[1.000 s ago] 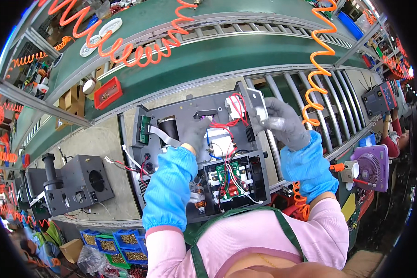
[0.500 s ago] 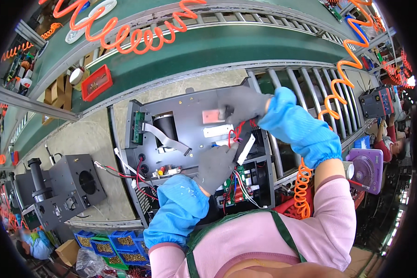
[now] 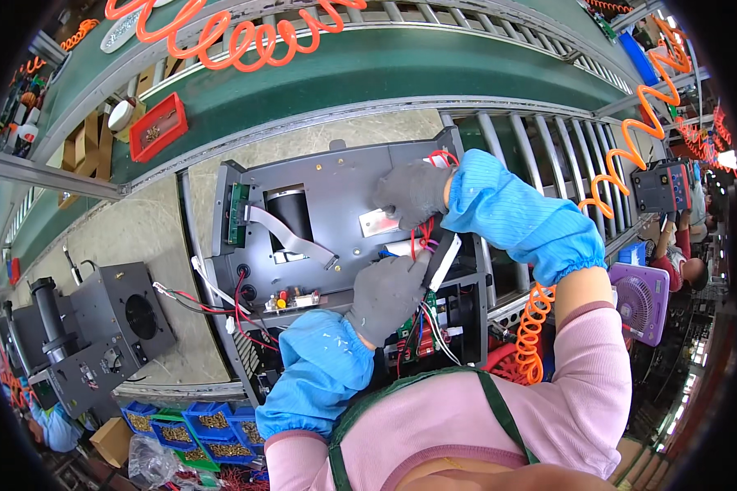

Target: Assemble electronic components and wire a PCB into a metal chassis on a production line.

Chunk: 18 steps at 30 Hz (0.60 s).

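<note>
The right hand (image 3: pixel 412 195) is curled over a metal plate (image 3: pixel 377 223) inside the open case (image 3: pixel 327 184); the left hand (image 3: pixel 387 299) bends beside red wires (image 3: pixel 419 240) (whether either pinches, I cannot tell; any print is too small).

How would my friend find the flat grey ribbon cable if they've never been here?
Start with the big open metal case in the middle. Near its left end, a green circuit board stands upright; from there the ribbon cable slants across a black cylinder. It's one broad grey strip, unlike the thin red wires nearby.
</note>
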### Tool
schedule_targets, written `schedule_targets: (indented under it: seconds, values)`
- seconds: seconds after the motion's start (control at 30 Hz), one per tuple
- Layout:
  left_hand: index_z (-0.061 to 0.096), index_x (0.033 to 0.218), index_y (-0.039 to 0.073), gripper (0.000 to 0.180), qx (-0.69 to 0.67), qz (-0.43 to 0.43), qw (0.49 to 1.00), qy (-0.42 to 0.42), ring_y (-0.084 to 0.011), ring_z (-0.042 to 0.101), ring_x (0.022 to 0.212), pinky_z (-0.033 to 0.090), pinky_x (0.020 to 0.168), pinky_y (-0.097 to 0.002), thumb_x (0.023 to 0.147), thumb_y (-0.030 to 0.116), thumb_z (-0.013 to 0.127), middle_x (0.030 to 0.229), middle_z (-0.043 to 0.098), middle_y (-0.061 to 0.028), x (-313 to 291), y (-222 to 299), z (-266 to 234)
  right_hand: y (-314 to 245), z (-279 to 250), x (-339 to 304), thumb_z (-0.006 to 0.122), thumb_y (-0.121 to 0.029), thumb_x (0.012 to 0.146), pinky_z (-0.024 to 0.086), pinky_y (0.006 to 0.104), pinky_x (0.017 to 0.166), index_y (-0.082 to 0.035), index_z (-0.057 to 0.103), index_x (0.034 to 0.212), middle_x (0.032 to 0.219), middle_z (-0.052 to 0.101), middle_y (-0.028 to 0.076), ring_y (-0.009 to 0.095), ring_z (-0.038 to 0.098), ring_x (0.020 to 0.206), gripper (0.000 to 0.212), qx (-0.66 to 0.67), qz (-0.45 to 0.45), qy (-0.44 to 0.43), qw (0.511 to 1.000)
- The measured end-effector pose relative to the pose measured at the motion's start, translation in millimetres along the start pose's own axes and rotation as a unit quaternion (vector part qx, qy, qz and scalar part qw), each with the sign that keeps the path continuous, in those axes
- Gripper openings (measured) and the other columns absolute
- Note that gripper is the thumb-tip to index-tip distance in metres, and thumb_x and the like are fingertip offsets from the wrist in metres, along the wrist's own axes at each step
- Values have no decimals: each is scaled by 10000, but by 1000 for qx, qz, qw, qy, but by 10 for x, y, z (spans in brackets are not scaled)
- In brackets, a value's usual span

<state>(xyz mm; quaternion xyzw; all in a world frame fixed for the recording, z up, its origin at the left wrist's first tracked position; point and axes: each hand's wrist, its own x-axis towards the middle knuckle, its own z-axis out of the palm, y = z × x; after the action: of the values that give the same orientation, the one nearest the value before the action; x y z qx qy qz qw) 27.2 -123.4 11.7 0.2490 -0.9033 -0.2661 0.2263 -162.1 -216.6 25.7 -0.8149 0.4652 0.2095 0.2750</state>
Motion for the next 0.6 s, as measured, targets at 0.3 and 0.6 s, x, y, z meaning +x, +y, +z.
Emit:
schedule_targets:
  seconds: [0.3,0.6]
  values:
    - [601,1118,97,501,-6,-5,1000,0,-227,585,677,459,580,-379,628,99,707,734,557,-38,15,10,-18,28,29,119,715,-250,704,502,454,739,-131,665,948,942,648,74,289,636,922,277,14,0,-16,1000]
    - [601,1138,98,529,-9,-10,1000,-10,-234,584,686,466,590,-379,619,88,702,748,564,-42,7,18,-14,37,179,269,686,-244,724,510,466,684,-121,683,907,829,682,93,319,663,810,221,-41,-18,-27,999]
